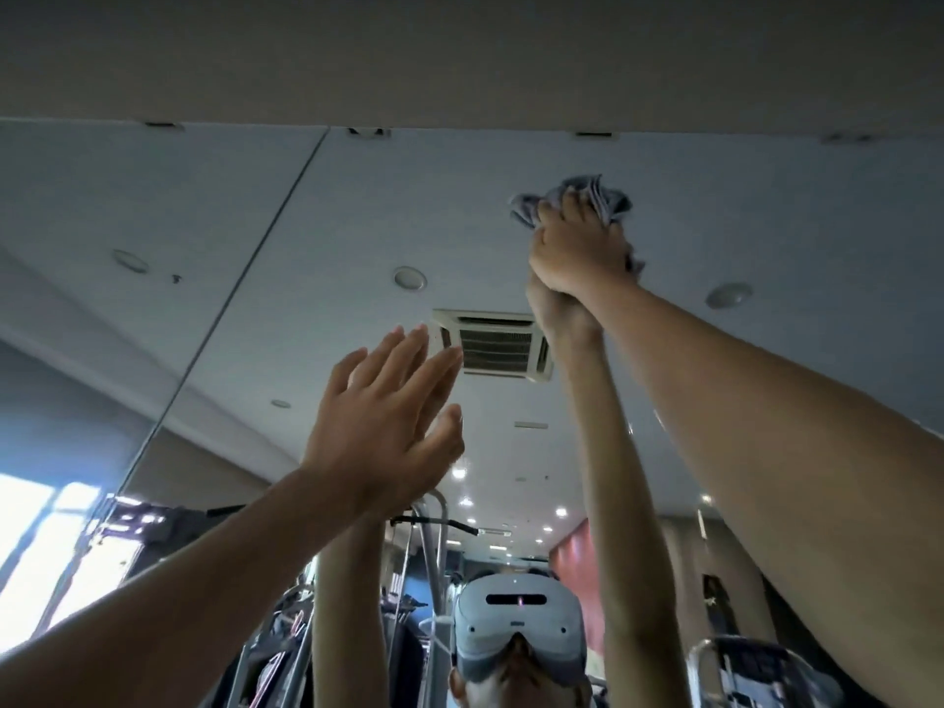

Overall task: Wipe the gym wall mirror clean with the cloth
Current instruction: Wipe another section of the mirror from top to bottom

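High on the mirror (204, 222), the right grip (577, 252) is clutching the soft, light cloth (603, 196), probably best held bunched at its middle; the left grip (383, 426) is hovering spread.

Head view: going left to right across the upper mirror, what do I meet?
Dark seam between mirror panels → open left hand → right hand gripping the crumpled grey cloth → reflected round recessed ceiling light.

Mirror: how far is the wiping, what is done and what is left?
Done: cannot tell; the mirror shows no distinct wiped patch. In hand: the right hand grips the cloth against the glass near its top edge; the left hand is open. Left: likely the lower glass.
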Demonstrator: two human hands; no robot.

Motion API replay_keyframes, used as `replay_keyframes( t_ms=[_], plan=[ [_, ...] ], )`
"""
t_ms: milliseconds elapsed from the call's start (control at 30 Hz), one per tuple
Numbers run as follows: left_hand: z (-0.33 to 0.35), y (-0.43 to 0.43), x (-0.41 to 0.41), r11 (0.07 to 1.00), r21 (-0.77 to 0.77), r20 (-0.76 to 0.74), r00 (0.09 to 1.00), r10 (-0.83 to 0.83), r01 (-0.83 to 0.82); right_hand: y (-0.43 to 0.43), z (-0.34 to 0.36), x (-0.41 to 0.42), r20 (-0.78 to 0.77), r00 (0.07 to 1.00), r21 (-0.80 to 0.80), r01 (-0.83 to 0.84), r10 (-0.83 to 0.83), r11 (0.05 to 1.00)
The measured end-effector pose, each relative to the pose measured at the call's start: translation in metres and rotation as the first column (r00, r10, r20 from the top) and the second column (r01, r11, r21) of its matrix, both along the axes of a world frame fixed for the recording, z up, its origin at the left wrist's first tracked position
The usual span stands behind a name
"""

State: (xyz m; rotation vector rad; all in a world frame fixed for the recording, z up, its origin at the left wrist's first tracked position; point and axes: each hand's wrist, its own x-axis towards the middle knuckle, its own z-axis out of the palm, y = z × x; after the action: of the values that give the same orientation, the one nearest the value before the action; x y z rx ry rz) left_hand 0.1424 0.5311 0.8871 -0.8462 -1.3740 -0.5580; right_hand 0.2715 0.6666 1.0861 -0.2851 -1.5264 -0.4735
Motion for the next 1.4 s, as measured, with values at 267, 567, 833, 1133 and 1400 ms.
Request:
replay_keyframes(
  t_ms=[267,567,833,1133,1400],
  plan=[
    [-0.033,-0.056,-0.056,0.981,0.176,0.15,0.987,0.052,-0.079,-0.04,-0.078,-0.027,0.398,0.911,0.342,-0.036,-0.11,0.939],
    [-0.049,-0.072,-0.078,0.934,0.357,0.224,0.972,-0.066,-0.019,-0.147,-0.031,-0.128,0.263,0.965,0.208,-0.062,0.005,0.976],
    [-0.049,-0.071,-0.073,0.913,0.406,0.317,0.944,-0.086,-0.053,-0.152,-0.066,-0.12,0.557,0.811,0.455,-0.12,-0.177,0.882],
    [-0.047,-0.07,-0.074,0.879,0.473,0.381,0.914,-0.14,-0.063,-0.18,-0.044,-0.162,0.404,0.913,0.309,-0.078,-0.057,0.948],
    [-0.053,-0.069,-0.07,0.895,0.42,0.443,0.894,-0.059,-0.15,-0.087,-0.061,-0.071,0.55,0.805,0.516,-0.117,-0.224,0.848]
  ],
)
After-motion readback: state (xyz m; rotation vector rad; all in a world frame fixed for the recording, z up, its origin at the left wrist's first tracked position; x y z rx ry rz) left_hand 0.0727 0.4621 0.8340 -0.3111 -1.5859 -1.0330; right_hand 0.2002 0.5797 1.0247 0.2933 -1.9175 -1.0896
